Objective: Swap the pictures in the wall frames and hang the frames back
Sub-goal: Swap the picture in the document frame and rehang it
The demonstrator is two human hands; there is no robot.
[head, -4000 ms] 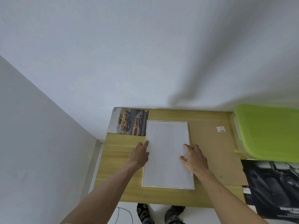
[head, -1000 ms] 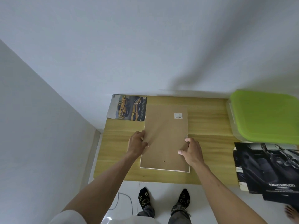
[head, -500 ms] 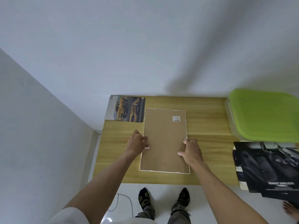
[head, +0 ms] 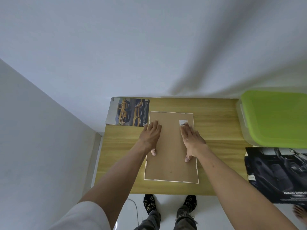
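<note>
Face down at the centre of the picture, on the wooden desk (head: 216,130): a white-edged picture frame (head: 171,179), its brown backing board (head: 171,146) uppermost, a small white barcode sticker (head: 182,122) near the board's upper right corner. Pressed flat on the board's left side, the left hand (head: 150,135), fingers straight and together, thumb pointing back toward the lower edge. Pressed flat on the right side, the right hand (head: 192,140), fingers likewise straight, tips touching the sticker, thumb stretched back down the board. Neither grip closed round anything; both spread flat on the backing. At upper left of the desk, just beside the frame's top left corner, a loose print of a yellow car (head: 127,112), overhanging the desk's left edge. At the right edge of the picture, a clear plastic box with a lime-green lid (head: 274,117), and below it a dark print of a car interior (head: 274,173) with white lettering, overhanging the front of the desk. Below the desk's front edge, two feet in black patterned socks (head: 150,203) on a pale floor.
</note>
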